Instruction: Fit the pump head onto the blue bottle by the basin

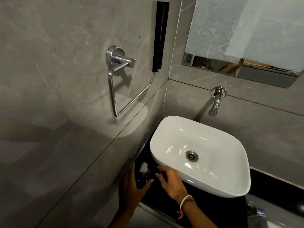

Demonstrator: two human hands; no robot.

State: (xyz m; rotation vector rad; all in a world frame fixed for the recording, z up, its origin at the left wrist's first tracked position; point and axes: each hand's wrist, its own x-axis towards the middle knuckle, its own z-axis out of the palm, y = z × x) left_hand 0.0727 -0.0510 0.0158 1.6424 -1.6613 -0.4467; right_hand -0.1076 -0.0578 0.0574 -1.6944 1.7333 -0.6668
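A dark blue bottle point(141, 178) stands on the black counter point(213, 209) just left of the white basin point(236, 163). A clear pump head point(144, 167) sits on top of the bottle. My left hand point(130, 186) wraps around the bottle from the left, thumb across its front. My right hand point(169, 180) hovers just right of the bottle in front of the basin's rim, fingers spread and holding nothing. A pale band circles the right wrist.
A wall tap point(213, 106) juts out above the basin. A chrome towel ring point(121, 86) and a black bar point(160, 37) hang on the left wall. A mirror point(246, 33) is at upper right. Another chrome fitting point(256, 211) sits at lower right.
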